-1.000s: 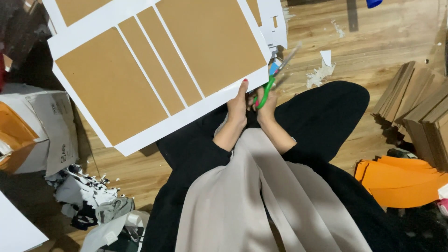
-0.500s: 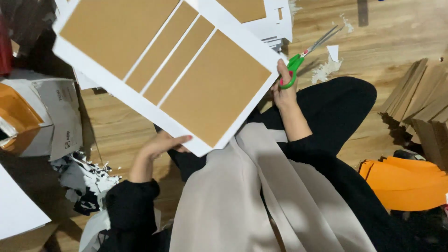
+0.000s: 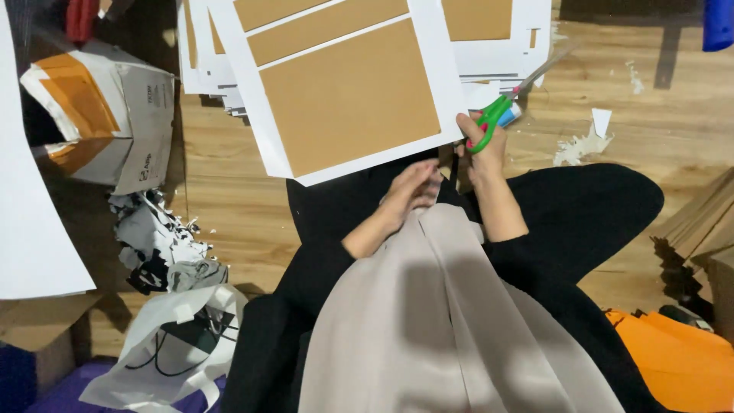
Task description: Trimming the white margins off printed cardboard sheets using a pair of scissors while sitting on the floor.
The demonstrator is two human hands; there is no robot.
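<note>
Right hand [image 3: 482, 149] has its grip closed on green-handled scissors [image 3: 501, 107] at center right; left hand [image 3: 413, 187], fingers loosely curled, sits under the white-bordered brown sheet [image 3: 348, 95], top center.

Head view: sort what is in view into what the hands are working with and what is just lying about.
In hand:
- right hand gripping green-handled scissors
- left hand under white-bordered brown sheet

Lying about:
- paper scraps
- white bag
- torn carton
- cardboard stack
</note>
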